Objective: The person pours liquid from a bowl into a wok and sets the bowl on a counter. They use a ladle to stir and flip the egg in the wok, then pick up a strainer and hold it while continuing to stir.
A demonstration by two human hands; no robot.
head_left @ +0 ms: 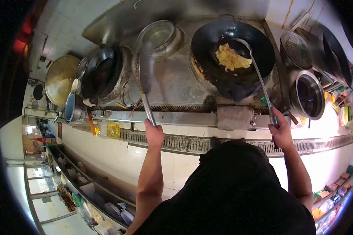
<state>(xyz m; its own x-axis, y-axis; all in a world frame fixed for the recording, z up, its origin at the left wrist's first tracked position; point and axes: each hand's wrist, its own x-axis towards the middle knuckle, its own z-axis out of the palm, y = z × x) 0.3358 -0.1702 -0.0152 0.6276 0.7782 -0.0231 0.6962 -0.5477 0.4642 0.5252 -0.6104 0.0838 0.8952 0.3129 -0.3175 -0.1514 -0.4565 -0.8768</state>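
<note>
My left hand [154,134] is closed round the metal handle of a long utensil [146,78], whose wide end is blurred above the stove, beside the round metal pot [157,34]. My right hand [281,130] grips the handle of a long metal ladle [259,74]. The ladle's bowl rests inside the large black wok [211,74], against a heap of yellow food [231,58]. The wok sits on the right burner of the steel stove [168,82].
A second dark wok [100,76] and a round tan lid [60,80] are at the left. A perforated strainer [295,47] and a steel bowl [308,96] stand at the right. A folded cloth [234,118] hangs over the front rail.
</note>
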